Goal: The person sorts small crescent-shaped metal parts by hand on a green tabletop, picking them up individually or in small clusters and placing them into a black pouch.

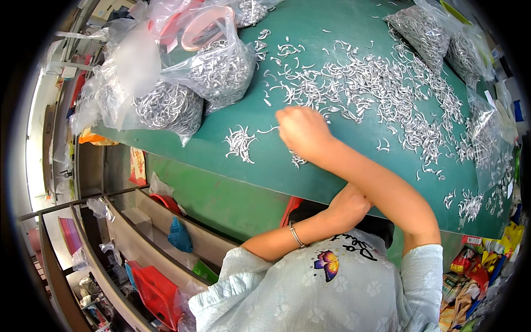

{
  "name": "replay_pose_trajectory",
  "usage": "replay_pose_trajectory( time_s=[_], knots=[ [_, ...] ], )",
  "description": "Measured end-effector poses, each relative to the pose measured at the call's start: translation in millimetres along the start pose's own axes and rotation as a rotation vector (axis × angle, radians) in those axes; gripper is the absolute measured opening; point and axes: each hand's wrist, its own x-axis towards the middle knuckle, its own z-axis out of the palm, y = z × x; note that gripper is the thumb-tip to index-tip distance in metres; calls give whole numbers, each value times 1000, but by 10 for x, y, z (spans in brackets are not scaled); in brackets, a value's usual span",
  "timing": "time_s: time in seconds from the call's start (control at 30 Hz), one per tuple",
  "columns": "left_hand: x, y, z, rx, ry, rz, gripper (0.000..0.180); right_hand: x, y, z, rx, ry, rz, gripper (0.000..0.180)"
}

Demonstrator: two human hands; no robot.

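My right hand (301, 131) is over the green table (221, 171), its fingers curled together; whatever they hold is hidden. One small curved silver metal piece (268, 130) lies just left of the fingertips. A few more such pieces (297, 159) show below the hand, partly covered by it. To the left sits a small heap of curved pieces (240, 145). My left hand (351, 206), with a bracelet on its wrist, is by the table's near edge under my right forearm, and its fingers cannot be seen. A broad spread of loose pieces (381, 83) covers the table's middle and right.
Clear plastic bags of silver pieces (221, 72) stand at the back left, with a pink ring-shaped rim (207, 27). More filled bags (417, 33) stand at the back right. A small heap (470, 205) lies near the right edge. Shelving with a red basket (157, 293) is at lower left.
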Motion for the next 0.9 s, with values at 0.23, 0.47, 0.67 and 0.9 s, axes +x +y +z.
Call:
replay_pose_trajectory(
  time_s=[0.23,0.47,0.67,0.9],
  knots=[
    [30,41,-109,60,-23,30,24,-293,457,-423,350,116,-91,35],
    [106,59,-179,83,-31,37,22,-910,1060,-663,-167,210,75,43],
    [74,70,-254,103,-8,-2,21,-1480,1119,-908,-60,162,-21,24],
    [89,85,-274,109,-2,-17,21,-1812,1251,-1109,125,475,409,20]
  ],
)
